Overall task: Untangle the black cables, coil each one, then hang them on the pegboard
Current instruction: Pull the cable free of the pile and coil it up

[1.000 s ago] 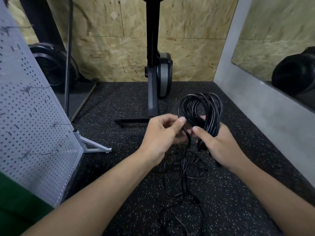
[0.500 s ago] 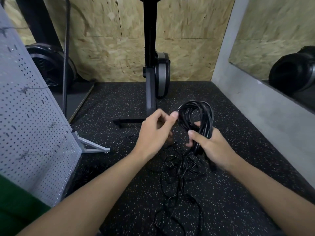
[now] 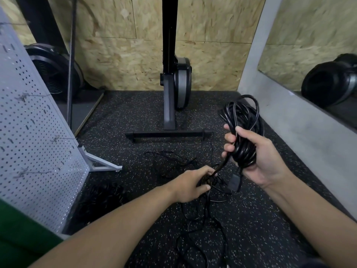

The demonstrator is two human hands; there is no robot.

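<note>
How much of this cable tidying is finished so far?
Partly. Done: one cable is mostly wound into a coil, held in the right hand. In hand: the left hand grips its loose strand near the tangle on the floor. Left: the tangle is unsorted, and no cable hangs on the pegboard that I can see.

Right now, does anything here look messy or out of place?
Yes. Thin black cables lie in a tangle on the speckled floor mat under the left hand, which grips a strand leading up to the coil in the right hand.
</note>
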